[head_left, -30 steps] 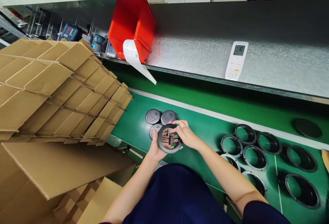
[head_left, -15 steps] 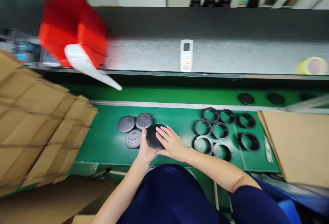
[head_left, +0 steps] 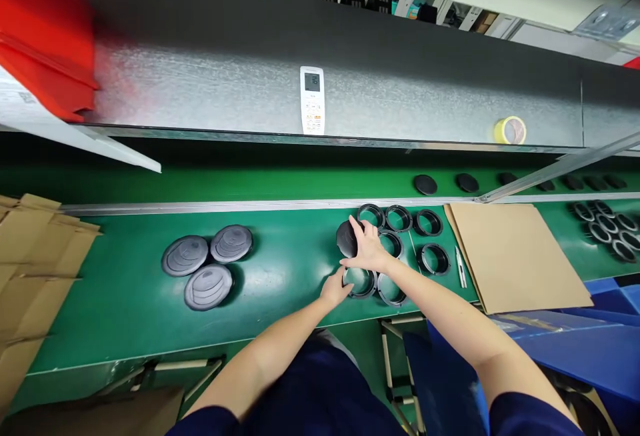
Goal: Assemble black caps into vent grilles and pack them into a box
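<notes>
My right hand (head_left: pixel 369 248) grips a round black disc (head_left: pixel 346 239) by its edge, tilted, over the left side of a cluster of black rings. Just below it, my left hand (head_left: pixel 336 288) has its thumb and fingers closed at the left rim of a black ring (head_left: pixel 371 284) in the front row. More black rings (head_left: pixel 399 218) stand close together behind and to the right, partly covered by my right hand. Off to the left, three grey round vents with curved ridges (head_left: pixel 207 287) lie together on the green table.
A silver hand tool (head_left: pixel 461 267) lies beside flat cardboard sheets (head_left: pixel 520 256) at right. Stacked cardboard (head_left: pixel 35 276) stands at left. Black discs (head_left: pixel 425 185) line the back strip. The shelf above carries a white remote control (head_left: pixel 313 101), yellow tape (head_left: pixel 510 131) and a red bin (head_left: pixel 45 43).
Both hands have moved right, from beside the grey vents to the black rings. The disc has come along in my right hand; my left hand has left it for a ring. The view has shifted right.
</notes>
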Demonstrator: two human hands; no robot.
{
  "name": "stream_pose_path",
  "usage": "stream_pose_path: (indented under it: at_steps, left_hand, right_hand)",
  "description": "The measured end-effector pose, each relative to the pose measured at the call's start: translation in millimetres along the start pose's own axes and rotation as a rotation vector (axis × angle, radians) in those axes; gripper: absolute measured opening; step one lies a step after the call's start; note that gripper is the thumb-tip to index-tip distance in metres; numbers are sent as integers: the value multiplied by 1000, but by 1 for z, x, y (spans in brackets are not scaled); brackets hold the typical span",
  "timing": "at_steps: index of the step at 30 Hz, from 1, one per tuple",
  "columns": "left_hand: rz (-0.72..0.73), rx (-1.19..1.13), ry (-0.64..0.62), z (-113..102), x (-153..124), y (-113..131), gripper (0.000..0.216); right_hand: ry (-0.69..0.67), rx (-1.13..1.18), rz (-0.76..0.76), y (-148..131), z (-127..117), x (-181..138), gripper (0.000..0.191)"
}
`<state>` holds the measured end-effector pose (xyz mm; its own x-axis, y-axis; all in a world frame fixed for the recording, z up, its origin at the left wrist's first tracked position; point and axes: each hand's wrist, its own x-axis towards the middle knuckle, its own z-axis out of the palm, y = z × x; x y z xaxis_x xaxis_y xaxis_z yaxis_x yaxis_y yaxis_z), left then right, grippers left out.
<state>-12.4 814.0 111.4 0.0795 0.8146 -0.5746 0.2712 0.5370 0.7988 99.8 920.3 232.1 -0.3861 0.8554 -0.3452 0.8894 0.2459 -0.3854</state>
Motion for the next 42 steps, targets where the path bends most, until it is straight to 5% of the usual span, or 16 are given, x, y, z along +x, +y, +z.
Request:
stream_pose_path:
  at_steps: [3,9,12,16,20,24,30,34,36,39,42]
  left_hand:
    - [-47,-105,49,-11,-7,-19,49]
    - [-174,-410,368,-104,-32,-70,52]
    - [-218,-564,493,-133,-41,-82,54]
    - [-240,-745,535,-142,-49,-89,51]
    - [-258,-822,602,-144,-69,-99,59]
    - [-283,-796,687,-146,-105,-116,71]
    - [-331,-634,914,-149,-155,-148,73]
    - [-271,-411,1125,-176,-144,-140,63]
    - [-230,-243,1182,-190,-128,-122,76]
    - [-427,105,1004,-209,-103,-98,123]
    - [-533,67,827,-227,-86,-95,138]
  right_hand:
    - [-31,1,-80,-3,15,1,135]
    - [-105,-46,-263,-45,81,19,133]
    - [-146,-114,-375,-80,118,31,131]
    - [-142,-270,-437,-113,153,44,130]
    - [-187,-439,-449,-118,171,51,130]
    - [-233,-438,-485,-124,161,47,108]
    - [60,-280,-527,-142,145,38,88]
    - [-87,-356,-546,-127,172,40,94]
    - [-86,-399,-551,-116,183,37,99]
    - [-40,-422,-577,-97,193,33,101]
    - [-28,-389,-590,-81,204,45,101]
